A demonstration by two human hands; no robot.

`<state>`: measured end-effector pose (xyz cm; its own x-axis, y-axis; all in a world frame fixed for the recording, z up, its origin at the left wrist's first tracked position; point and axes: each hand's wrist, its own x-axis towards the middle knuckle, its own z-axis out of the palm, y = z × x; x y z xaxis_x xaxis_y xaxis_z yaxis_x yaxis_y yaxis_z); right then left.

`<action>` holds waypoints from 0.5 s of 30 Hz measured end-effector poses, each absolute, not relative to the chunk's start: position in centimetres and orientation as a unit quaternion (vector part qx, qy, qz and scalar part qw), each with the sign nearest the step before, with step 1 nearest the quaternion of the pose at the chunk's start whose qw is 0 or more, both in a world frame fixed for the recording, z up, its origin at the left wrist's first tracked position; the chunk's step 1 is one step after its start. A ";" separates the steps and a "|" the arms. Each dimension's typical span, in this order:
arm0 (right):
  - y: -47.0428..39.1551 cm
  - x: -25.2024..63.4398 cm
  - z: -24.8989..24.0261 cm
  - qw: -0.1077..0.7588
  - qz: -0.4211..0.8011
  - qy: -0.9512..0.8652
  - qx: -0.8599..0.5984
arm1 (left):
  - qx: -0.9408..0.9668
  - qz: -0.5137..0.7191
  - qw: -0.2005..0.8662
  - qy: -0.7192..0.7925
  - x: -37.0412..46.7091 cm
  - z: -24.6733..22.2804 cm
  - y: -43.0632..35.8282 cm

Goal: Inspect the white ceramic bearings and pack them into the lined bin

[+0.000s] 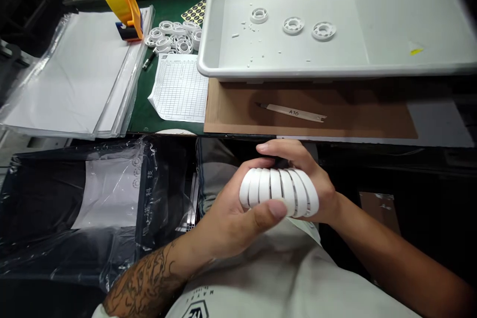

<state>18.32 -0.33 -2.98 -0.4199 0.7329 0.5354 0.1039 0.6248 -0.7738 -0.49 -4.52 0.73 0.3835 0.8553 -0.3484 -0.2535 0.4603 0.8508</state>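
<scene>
Between my two hands, in front of my shirt, is a row of several white rings, standing on edge side by side. My left hand is closed round the left part of the row, its thumb lying across the front. My right hand wraps the right end, with one finger reaching over above the rings. Three similar white rings lie apart in the white tray among small white crumbs. A pile of white rings sits left of the tray.
A knife marked A16 lies on the brown board. Left of it are a printed form, a pen, a tape dispenser and bagged white sheets. A plastic-covered dark crate stands at lower left.
</scene>
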 end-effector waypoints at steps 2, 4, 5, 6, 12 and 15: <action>0.0 18.7 -3.0 0.455 0.313 -0.790 -0.265 | 0.374 0.355 0.749 0.417 -0.8 0.6 -4.2; 0.3 19.1 -3.2 0.439 0.294 -0.810 -0.255 | 0.371 0.353 0.747 0.424 -1.0 0.7 -4.0; 0.3 19.2 -3.3 0.429 0.291 -0.819 -0.247 | 0.368 0.359 0.743 0.428 -1.0 0.7 -3.9; 0.4 19.3 -3.4 0.418 0.296 -0.826 -0.236 | 0.365 0.367 0.738 0.433 -1.0 0.8 -3.9; 0.4 19.4 -3.6 0.410 0.324 -0.830 -0.196 | 0.340 0.390 0.741 0.429 -0.7 1.2 -3.8; 0.4 19.4 -2.8 0.386 0.342 -0.832 -0.203 | 0.344 0.383 0.739 0.434 -0.8 1.6 -3.7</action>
<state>19.37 0.40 -2.77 -0.6195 0.6017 0.5042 0.0733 0.6838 -0.7259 -0.85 -3.67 1.63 0.3293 0.8650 -0.3786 -0.2672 0.4700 0.8413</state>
